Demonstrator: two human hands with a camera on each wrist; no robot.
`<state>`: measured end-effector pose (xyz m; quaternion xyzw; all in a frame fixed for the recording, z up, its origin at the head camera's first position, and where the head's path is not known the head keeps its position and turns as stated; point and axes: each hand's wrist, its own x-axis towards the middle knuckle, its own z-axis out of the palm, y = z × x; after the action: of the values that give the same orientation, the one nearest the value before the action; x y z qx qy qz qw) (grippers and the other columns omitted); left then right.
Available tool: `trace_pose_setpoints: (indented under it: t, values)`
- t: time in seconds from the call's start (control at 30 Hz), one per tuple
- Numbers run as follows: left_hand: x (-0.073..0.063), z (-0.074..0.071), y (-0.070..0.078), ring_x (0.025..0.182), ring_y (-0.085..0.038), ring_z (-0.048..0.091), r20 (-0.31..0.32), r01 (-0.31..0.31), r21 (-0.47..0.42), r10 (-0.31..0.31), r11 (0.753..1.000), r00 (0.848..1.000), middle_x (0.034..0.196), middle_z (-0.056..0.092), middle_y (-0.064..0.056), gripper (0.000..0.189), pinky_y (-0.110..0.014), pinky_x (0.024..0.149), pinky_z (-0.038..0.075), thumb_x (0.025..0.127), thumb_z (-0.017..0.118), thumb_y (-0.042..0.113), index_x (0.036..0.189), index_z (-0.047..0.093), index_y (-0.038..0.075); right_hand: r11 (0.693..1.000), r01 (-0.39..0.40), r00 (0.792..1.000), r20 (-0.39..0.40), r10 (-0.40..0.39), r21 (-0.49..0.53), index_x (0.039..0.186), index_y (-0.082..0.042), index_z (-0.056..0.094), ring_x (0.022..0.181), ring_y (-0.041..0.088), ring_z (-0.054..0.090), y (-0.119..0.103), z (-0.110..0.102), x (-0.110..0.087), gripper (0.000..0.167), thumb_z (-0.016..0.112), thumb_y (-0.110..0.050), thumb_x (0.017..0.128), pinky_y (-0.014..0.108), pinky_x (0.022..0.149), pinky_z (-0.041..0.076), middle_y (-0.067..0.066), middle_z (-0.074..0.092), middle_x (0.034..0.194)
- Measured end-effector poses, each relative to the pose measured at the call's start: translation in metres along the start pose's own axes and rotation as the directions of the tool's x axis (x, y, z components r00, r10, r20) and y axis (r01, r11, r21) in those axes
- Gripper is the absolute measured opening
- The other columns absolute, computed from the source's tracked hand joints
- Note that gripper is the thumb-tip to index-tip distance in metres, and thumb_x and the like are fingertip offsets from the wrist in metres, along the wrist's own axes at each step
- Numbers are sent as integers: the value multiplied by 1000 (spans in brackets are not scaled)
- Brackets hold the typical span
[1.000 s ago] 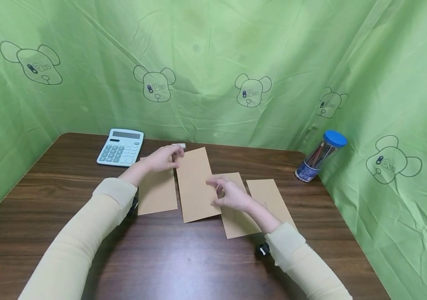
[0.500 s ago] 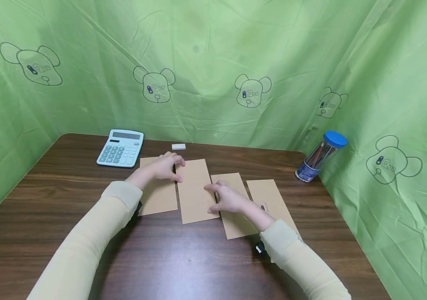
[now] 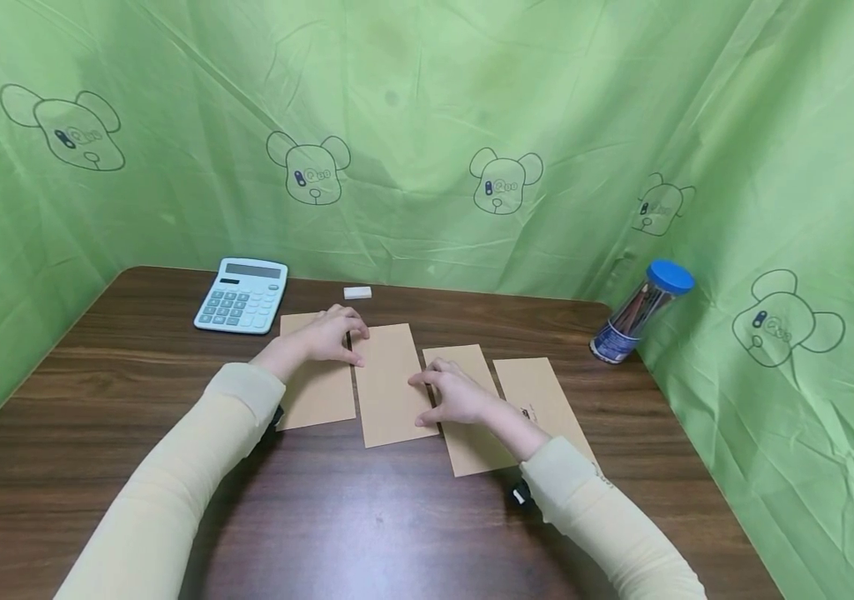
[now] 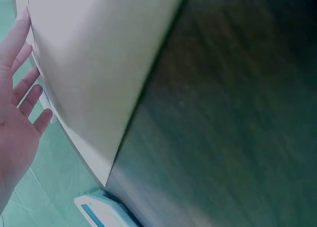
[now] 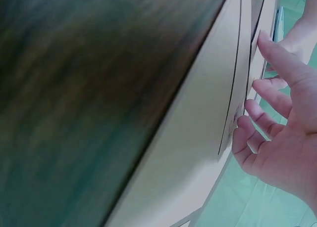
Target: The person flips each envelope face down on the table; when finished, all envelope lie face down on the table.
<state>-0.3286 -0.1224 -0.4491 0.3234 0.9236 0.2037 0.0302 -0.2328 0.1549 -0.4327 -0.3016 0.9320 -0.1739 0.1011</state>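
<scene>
Several brown paper envelopes lie in a row on the desk. My left hand (image 3: 325, 335) reaches over the leftmost envelope (image 3: 317, 396), its thumb and fingertips at the left edge of the second envelope (image 3: 392, 396). At that envelope's right edge are the thumb and fingertips of my right hand (image 3: 456, 396), which covers part of the third envelope (image 3: 475, 450). Both hands have relaxed, spread fingers. The rightmost envelope (image 3: 542, 387) bears small dark print and is partly hidden by my right forearm. In the left wrist view, my left hand (image 4: 20, 123) shows loosely extended fingers.
A light blue calculator (image 3: 242, 296) lies at the back left of the wooden desk (image 3: 367, 525). Behind the envelopes is a small white block (image 3: 357, 292). A blue-lidded clear tube of pencils (image 3: 640, 312) stands at the back right. Green curtains (image 3: 412, 125) enclose the desk.
The second envelope's far edge has come down toward me, and it now lies flatter between its neighbours. My left hand has moved nearer, uncovering the white block; my right hand has shifted slightly.
</scene>
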Motion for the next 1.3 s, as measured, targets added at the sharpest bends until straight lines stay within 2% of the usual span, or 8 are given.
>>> trace_pose_setpoints:
  t: [0.17, 0.3, 0.5, 0.67, 0.83, 1.13, 1.3]
  values:
    - [1, -3, 2, 109, -28, 44, 23, -2, 55, 1, 998, 1000, 117, 55, -8, 51, -46, 90, 33, 72, 79, 44, 110, 66, 13, 997, 35, 999, -18, -34, 64, 127, -11, 58, 107, 22, 47, 1, -8, -5, 64, 83, -29, 70, 38, 91, 41, 9, 52, 117]
    - [2, -4, 3, 108, -27, 45, 41, -10, 99, 6, 995, 999, 114, 57, -7, 50, -46, 91, 34, 73, 77, 45, 111, 66, 14, 992, 84, 995, -59, -79, 90, 128, -9, 57, 105, 24, 49, 8, -17, -18, 65, 83, -27, 71, 39, 90, 43, 12, 54, 116]
    - [4, -6, 8, 105, -26, 46, 47, -23, 127, 17, 992, 999, 114, 58, -6, 48, -47, 93, 34, 73, 78, 43, 108, 68, 12, 996, 85, 990, -119, -82, 19, 125, -12, 60, 113, 27, 49, 25, -29, -49, 63, 84, -27, 69, 49, 102, 37, 7, 54, 119]
    - [5, -6, 12, 105, -26, 47, 49, -27, 142, 21, 989, 999, 113, 58, -6, 48, -47, 92, 35, 73, 78, 43, 107, 69, 12, 998, 67, 990, -125, -67, -2, 124, -13, 60, 117, 30, 45, 41, -32, -76, 64, 84, -29, 68, 50, 100, 38, 9, 54, 124]
    - [3, -4, 13, 107, -27, 47, 50, -19, 153, 11, 988, 999, 117, 58, -7, 48, -48, 93, 35, 74, 77, 44, 109, 68, 13, 995, 91, 990, -102, -95, -39, 122, -9, 61, 115, 31, 46, 54, -31, -97, 64, 84, -31, 66, 51, 100, 36, 12, 56, 124]
    - [2, -6, 16, 112, -31, 46, 52, -41, 202, 31, 978, 998, 120, 59, -10, 47, -49, 92, 34, 77, 75, 42, 111, 64, 11, 983, 145, 986, -67, -153, -110, 120, -8, 62, 114, 31, 48, 67, -27, -107, 62, 84, -29, 66, 50, 96, 40, 14, 57, 123]
    - [5, -7, 20, 117, -31, 43, 69, -51, 196, 38, 979, 997, 121, 58, -9, 46, -50, 96, 32, 77, 76, 39, 112, 64, 12, 981, 134, 989, -36, -141, -141, 121, -9, 62, 116, 34, 49, 64, -23, -106, 61, 82, -31, 68, 52, 97, 40, 14, 56, 125]
